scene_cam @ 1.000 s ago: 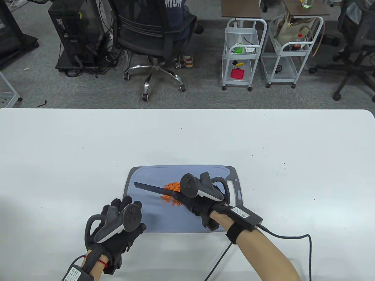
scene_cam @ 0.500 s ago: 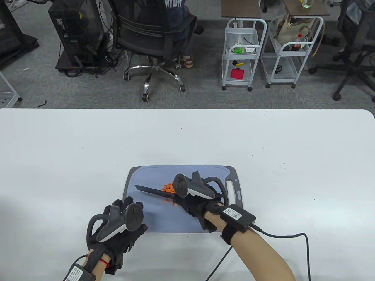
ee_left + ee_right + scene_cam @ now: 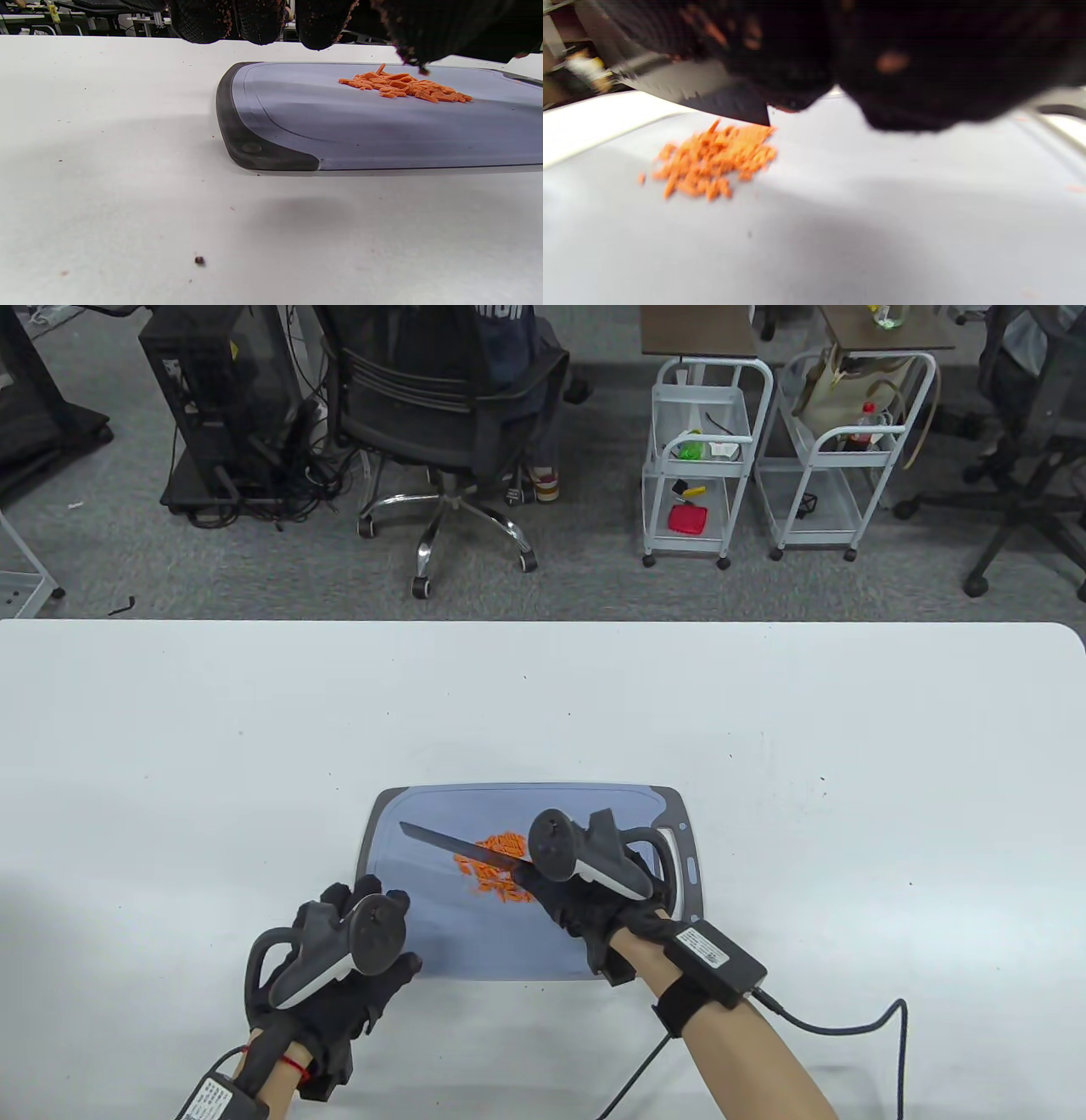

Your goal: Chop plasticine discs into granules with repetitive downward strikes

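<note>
Right hand (image 3: 585, 891): grips knife (image 3: 462, 849), blade raised over the pile. Orange plasticine (image 3: 496, 865): already short strips on cutting board (image 3: 399, 814), just left of that hand; finer chopping remains. Left hand (image 3: 339, 976): fingers loosely spread, holding nothing.

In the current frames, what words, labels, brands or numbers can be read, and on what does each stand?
White label on the black wrist box of the right hand, at: printed lines, too small to read.
White label on the wrist box of the left hand, at: too small to read.
White lettering on the dark shirt of the seated person: cut off by the frame edge, unreadable.
Black-bladed knife, grey-blue plastic cutting board, orange plasticine bits: no text visible.
</note>
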Demonstrator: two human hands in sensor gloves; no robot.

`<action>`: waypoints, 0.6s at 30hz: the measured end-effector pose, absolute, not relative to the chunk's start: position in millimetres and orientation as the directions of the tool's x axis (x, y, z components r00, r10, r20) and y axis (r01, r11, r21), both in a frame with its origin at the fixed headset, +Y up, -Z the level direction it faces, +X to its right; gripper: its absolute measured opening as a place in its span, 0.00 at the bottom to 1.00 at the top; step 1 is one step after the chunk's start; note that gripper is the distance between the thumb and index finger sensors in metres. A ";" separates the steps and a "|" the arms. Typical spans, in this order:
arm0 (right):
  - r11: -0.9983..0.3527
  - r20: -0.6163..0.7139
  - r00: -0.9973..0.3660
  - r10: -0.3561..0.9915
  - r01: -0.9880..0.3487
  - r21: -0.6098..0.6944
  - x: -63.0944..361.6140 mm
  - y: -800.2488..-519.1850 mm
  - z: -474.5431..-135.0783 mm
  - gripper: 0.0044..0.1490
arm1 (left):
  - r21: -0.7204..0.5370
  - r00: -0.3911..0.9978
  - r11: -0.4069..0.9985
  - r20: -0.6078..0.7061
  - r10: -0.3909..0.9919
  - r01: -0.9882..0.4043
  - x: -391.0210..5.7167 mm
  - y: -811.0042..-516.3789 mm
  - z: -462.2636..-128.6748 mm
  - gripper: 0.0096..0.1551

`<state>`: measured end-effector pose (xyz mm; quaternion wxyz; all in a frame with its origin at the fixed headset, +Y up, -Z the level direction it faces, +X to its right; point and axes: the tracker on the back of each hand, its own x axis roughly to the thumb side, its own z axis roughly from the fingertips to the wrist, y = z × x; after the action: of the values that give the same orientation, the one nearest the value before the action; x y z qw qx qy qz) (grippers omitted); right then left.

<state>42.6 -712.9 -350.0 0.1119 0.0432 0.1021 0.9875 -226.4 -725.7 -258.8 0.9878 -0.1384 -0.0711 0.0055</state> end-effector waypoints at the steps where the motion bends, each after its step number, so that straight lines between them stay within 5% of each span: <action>1: -0.951 0.015 -0.974 0.225 -0.216 0.222 48.5 -710.4 -350.0 0.36 | -0.279 0.990 0.960 0.142 0.028 0.013 -224.9 -726.0 -259.3 0.47; 6: -0.957 -0.110 -0.981 0.157 -0.179 0.227 74.0 -726.5 -346.8 0.34 | -0.282 0.984 0.959 0.178 0.030 0.022 -214.9 -730.0 -258.5 0.48; 10: -0.929 -0.096 -0.965 0.244 -0.261 0.263 68.0 -738.4 -340.0 0.33 | -0.291 0.981 0.956 0.192 0.024 0.033 -211.2 -732.4 -257.0 0.48; 14: -0.950 -0.068 -0.978 0.198 -0.209 0.232 55.4 -728.8 -334.5 0.33 | -0.291 0.985 0.957 0.170 0.042 0.009 -216.0 -731.3 -259.1 0.48; 18: -0.879 -0.081 -0.911 0.404 -0.411 0.242 36.1 -714.0 -320.3 0.33 | -0.271 0.988 0.963 0.148 0.037 0.004 -221.8 -727.0 -260.7 0.48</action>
<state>36.1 -714.0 -320.3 0.2104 -0.0139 0.1279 0.9691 -221.8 -727.0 -260.7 0.9877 -0.1364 -0.0758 0.0082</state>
